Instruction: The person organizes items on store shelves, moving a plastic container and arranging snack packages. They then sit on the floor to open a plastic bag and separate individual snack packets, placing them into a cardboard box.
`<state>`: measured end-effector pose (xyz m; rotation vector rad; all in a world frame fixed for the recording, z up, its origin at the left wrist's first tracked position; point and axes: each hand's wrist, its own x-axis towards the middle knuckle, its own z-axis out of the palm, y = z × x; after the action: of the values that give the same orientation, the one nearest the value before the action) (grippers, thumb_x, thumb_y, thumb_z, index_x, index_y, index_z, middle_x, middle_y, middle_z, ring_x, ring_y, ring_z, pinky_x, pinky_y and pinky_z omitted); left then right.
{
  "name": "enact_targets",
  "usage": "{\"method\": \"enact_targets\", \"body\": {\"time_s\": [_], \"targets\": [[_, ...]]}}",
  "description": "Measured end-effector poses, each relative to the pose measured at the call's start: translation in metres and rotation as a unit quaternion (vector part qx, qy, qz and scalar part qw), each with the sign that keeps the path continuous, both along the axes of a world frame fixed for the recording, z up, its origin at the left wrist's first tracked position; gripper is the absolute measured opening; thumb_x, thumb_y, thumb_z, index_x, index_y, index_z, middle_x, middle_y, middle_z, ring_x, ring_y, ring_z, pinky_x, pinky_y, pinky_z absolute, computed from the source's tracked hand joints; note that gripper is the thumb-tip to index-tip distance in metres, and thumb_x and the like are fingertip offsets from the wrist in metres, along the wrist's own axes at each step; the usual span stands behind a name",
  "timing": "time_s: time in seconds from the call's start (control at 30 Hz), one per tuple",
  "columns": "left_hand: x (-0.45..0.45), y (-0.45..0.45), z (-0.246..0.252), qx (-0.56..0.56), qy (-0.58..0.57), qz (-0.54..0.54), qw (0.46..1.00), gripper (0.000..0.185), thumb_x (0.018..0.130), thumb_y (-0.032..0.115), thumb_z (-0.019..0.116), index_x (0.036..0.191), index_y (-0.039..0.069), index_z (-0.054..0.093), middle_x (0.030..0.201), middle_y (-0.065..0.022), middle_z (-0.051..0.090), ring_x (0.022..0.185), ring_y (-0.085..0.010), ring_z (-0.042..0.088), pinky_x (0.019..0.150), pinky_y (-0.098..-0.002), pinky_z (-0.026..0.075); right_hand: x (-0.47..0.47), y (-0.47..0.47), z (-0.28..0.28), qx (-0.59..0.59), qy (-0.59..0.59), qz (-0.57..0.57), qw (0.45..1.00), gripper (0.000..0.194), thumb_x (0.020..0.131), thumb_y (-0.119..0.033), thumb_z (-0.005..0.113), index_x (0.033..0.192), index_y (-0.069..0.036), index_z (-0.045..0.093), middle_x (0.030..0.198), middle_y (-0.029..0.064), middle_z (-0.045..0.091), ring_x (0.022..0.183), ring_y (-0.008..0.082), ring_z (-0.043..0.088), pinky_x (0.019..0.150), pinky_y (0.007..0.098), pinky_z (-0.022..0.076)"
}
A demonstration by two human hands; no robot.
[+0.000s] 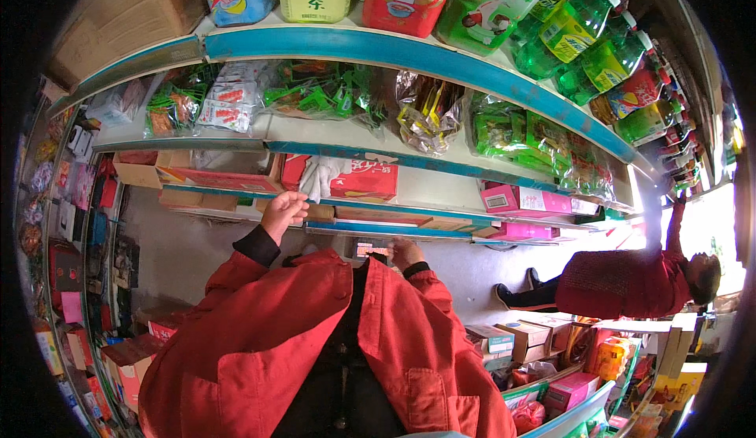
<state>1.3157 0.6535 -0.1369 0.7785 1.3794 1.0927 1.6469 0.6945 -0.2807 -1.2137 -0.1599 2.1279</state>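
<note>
My left hand (285,216) is raised in front of a low shelf, its fingers loosely curled. Just beyond its fingertips a white cloth or fabric glove (319,177) hangs over the front of a red carton (371,179). Whether the fingers touch the cloth is hard to tell. Lower and to the right, my right hand (407,253) is bent in front of my red jacket (413,332). Beside its fingers is a small dark rectangular item with bright writing (371,248), partly hidden by the jacket. I cannot make out whether the right hand grips it.
Shelves with blue edges (366,43) curve across the front. They bear bottled drinks (567,42), bagged snacks (520,131) and pink boxes (525,198). On the right another person (620,284) reaches toward the shelf. Cartons (522,337) stand behind on the right, more goods (65,261) on the left.
</note>
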Motion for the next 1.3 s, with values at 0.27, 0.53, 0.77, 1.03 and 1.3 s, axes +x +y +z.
{"method": "enact_targets", "body": {"time_s": [0.27, 0.53, 0.77, 1.03, 1.3], "targets": [[-0.009, -0.018, -0.009, 0.011, -0.042, 0.013, 0.999, 0.022, 0.088, 0.019, 0.052, 0.104, 0.005, 0.053, 0.09, -0.0037, 0.059, 0.075, -0.0097, 0.057, 0.067, -0.0243, 0.048, -0.002, -0.013, 0.001, 0.106, -0.119, 0.059, 0.986, 0.013, 0.084, -0.014, 0.053, 0.092, -0.004, 0.056, 0.074, 0.0084, 0.059, 0.061, 0.0199, 0.057, 0.051, 0.0307, 0.0471], [-0.019, -0.036, -0.01, 0.01, -0.025, 0.047, 0.999, 0.018, 0.088, 0.017, 0.051, 0.102, 0.006, 0.054, 0.09, -0.0023, 0.058, 0.075, -0.0094, 0.057, 0.066, -0.0239, 0.047, 0.008, -0.025, -0.021, 0.146, -0.109, 0.095, 0.979, 0.012, 0.084, -0.009, 0.051, 0.094, -0.003, 0.054, 0.074, 0.0126, 0.06, 0.057, 0.0213, 0.056, 0.05, 0.0292, 0.0462], [-0.027, -0.047, -0.023, 0.025, -0.03, 0.09, 0.995, 0.015, 0.085, 0.017, 0.055, 0.097, 0.007, 0.056, 0.081, 0.001, 0.057, 0.065, -0.0057, 0.053, 0.055, -0.0192, 0.043, 0.004, -0.036, -0.032, 0.281, -0.188, 0.181, 0.924, 0.009, 0.083, -0.008, 0.051, 0.091, -0.004, 0.053, 0.073, 0.0108, 0.058, 0.06, 0.0205, 0.054, 0.052, 0.0292, 0.0449], [-0.046, -0.054, -0.038, 0.017, -0.031, 0.11, 0.993, 0.018, 0.086, 0.022, 0.055, 0.097, 0.008, 0.056, 0.087, -0.0004, 0.059, 0.068, -0.0067, 0.055, 0.062, -0.0209, 0.045, -0.018, -0.03, -0.009, 0.424, -0.296, 0.293, 0.804, 0.007, 0.083, -0.007, 0.05, 0.089, -0.005, 0.052, 0.073, 0.009, 0.056, 0.061, 0.0198, 0.053, 0.053, 0.0285, 0.0443], [-0.064, -0.042, -0.031, 0.001, -0.045, 0.14, 0.989, 0.018, 0.086, 0.019, 0.054, 0.099, 0.008, 0.057, 0.087, -0.0007, 0.059, 0.071, -0.0081, 0.056, 0.062, -0.0228, 0.047, -0.037, -0.017, 0.029, 0.135, -0.092, 0.165, 0.973, 0.013, 0.079, -0.009, 0.055, 0.092, -0.006, 0.054, 0.076, 0.0065, 0.057, 0.064, 0.018, 0.055, 0.055, 0.0285, 0.0453]]}}
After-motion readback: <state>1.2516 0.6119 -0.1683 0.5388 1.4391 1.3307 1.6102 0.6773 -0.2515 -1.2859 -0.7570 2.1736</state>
